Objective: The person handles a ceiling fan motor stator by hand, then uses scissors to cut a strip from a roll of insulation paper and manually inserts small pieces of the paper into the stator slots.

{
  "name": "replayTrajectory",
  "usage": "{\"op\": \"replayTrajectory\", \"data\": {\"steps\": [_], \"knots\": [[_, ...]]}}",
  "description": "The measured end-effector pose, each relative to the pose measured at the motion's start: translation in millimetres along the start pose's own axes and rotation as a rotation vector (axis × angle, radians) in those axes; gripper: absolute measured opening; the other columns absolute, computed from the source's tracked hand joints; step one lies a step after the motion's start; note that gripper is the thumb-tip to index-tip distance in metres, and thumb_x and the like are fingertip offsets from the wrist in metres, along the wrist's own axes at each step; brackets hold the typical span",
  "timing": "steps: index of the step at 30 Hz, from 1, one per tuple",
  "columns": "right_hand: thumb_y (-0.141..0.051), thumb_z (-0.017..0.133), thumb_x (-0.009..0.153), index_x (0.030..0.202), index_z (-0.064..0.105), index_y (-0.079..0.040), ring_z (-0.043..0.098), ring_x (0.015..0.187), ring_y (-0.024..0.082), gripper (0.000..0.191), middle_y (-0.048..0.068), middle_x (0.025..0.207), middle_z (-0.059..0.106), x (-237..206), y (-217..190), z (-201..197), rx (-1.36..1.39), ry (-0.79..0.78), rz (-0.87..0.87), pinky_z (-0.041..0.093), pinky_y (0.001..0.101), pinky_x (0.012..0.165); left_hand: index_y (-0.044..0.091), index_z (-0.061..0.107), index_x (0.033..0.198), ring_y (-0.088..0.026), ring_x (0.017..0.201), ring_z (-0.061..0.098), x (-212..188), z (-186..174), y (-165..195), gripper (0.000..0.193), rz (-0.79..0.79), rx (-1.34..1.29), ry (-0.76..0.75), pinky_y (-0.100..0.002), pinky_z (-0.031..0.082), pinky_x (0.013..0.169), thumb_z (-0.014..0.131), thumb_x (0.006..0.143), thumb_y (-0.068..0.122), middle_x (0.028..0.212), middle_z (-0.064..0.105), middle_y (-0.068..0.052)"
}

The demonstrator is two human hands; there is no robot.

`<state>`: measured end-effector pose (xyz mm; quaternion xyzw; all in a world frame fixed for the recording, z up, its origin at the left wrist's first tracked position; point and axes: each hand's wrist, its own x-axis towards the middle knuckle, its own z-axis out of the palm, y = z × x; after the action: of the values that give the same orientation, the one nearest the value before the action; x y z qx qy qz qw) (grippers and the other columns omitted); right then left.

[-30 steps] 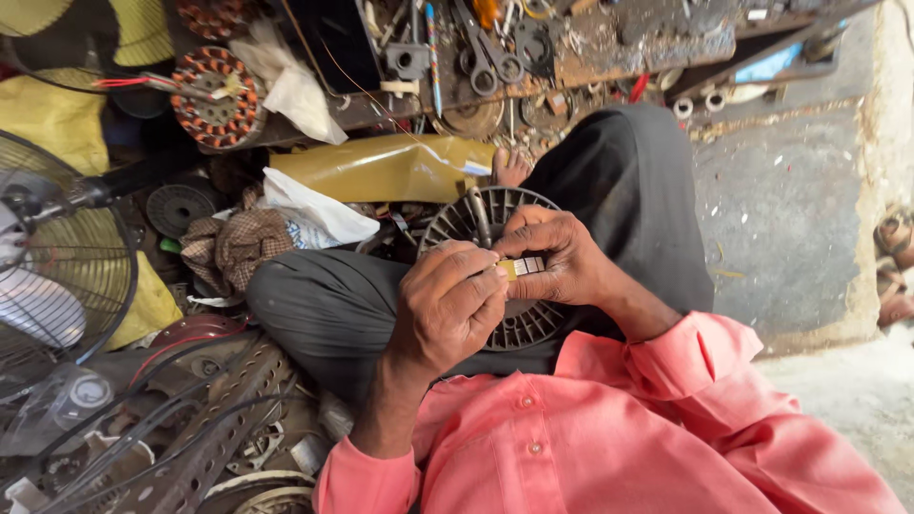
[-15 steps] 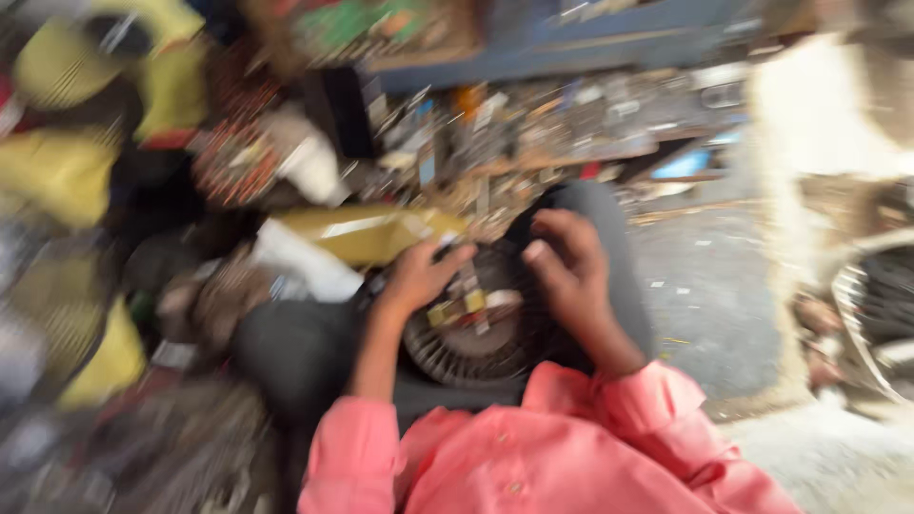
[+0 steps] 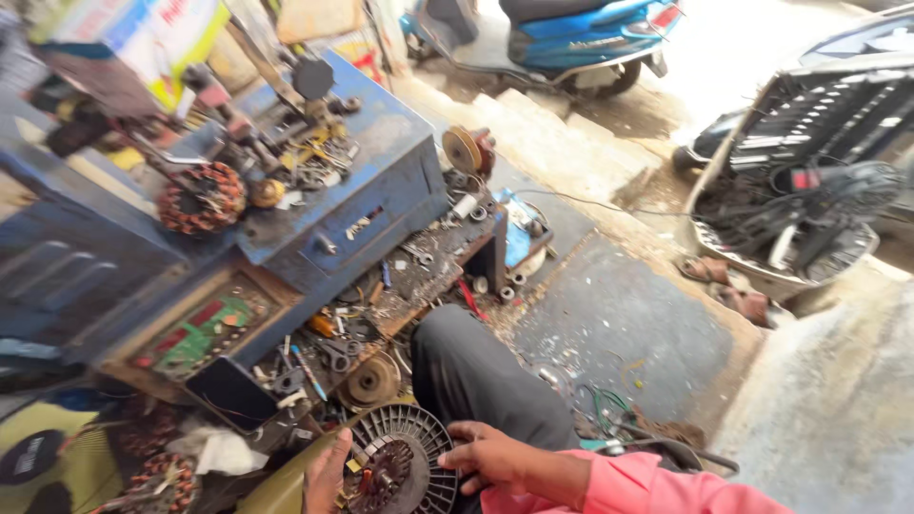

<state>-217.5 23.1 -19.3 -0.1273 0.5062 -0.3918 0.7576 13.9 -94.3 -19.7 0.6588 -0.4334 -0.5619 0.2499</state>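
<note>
A round black finned motor part (image 3: 400, 466) with copper windings in its centre rests on my lap at the bottom of the head view. My left hand (image 3: 327, 473) touches its left rim, fingers curled against it. Spread over the right rim is my right hand (image 3: 487, 457), with a pink sleeve behind the wrist. Both hands steady the part between them. My knee in dark trousers (image 3: 476, 371) rises just behind it.
A blue metal workbench (image 3: 381, 181) stands ahead, strewn with tools, a copper-wound stator (image 3: 202, 198) and loose parts. Low shelf with pliers and discs (image 3: 371, 314) below. Blue scooter (image 3: 571, 38) at the back, fan guards and a cooler grille (image 3: 809, 162) right. Stators and cloth lie left.
The camera has swung up from my lap toward the bench and street. My hands have shifted from gripping a small piece at the part's centre to resting on its two rims.
</note>
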Motion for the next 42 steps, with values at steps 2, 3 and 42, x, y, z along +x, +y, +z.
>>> {"op": "replayTrajectory", "data": {"steps": [2,3,42], "knots": [[-0.014,0.080,0.086,0.159,0.042,-0.004,0.058,0.083,0.014,0.083,0.011,0.111,0.057,-1.7,-6.4,6.1,-0.004,-0.044,0.036,0.055,0.0299,0.066,0.007,0.073,0.077,-0.014,0.056,0.034,-1.8,-6.3,7.8,0.049,-0.099,0.048,0.038,-0.033,0.025,0.054,0.070,0.090,0.053,0.062,0.042,0.001],[-0.014,0.080,0.085,0.157,0.043,-0.005,0.064,0.084,0.012,0.082,0.009,0.115,0.065,-2.3,-9.7,10.9,-0.051,-0.037,-0.008,0.055,0.0287,0.065,0.006,0.072,0.075,-0.011,0.058,0.037,-2.3,-10.2,13.1,0.049,0.014,0.044,0.062,-0.031,0.029,0.055,0.073,0.089,0.052,0.063,0.045,0.004],[-0.019,0.078,0.085,0.153,0.042,-0.011,0.068,0.110,0.021,0.077,0.021,0.136,0.067,-52.7,-1.0,-7.5,-0.263,-0.007,0.371,0.055,0.0285,0.085,0.005,0.077,0.091,-0.018,0.082,0.062,-23.5,-2.4,-38.8,0.052,0.106,0.135,-0.090,-0.033,0.048,0.077,0.077,0.078,0.055,0.084,0.069,-0.006]]}}
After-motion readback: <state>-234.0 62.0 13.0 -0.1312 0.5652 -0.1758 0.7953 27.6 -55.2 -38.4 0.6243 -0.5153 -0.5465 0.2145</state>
